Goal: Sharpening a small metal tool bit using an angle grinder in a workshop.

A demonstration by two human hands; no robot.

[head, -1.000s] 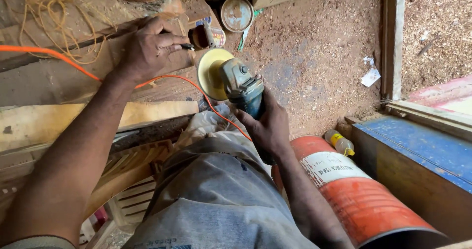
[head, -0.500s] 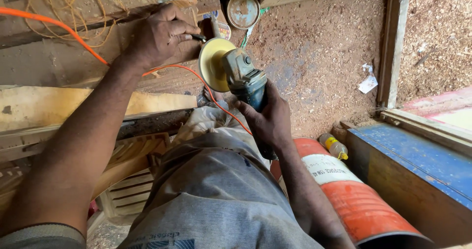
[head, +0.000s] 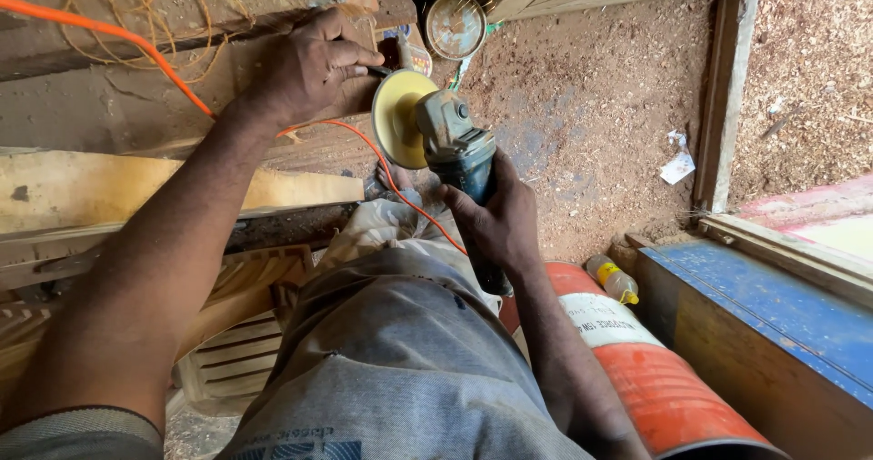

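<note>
The angle grinder [head: 459, 146], at upper centre of the frame, is clamped by its body in the right hand [head: 496, 219], while the left hand [head: 305, 65] pinches a small tool at its yellow disc [head: 396, 119], seemingly mid-adjustment, calling for steady bracing.

The grinder [head: 459, 151] is showing a dull grey metal head and a dark, matt plastic body, with a yellow disc [head: 398, 117] looking smooth and dusty. The planks [head: 164, 187] are looking like raw wood, rough and unfinished. The cable [head: 109, 37] is appearing as smooth orange plastic. The floor [head: 591, 105] is lying under coarse reddish sawdust. The cylinder [head: 664, 387] is showing glossy orange painted metal with a white paper label. The shorts [head: 400, 369] are looking like worn grey cloth
</note>
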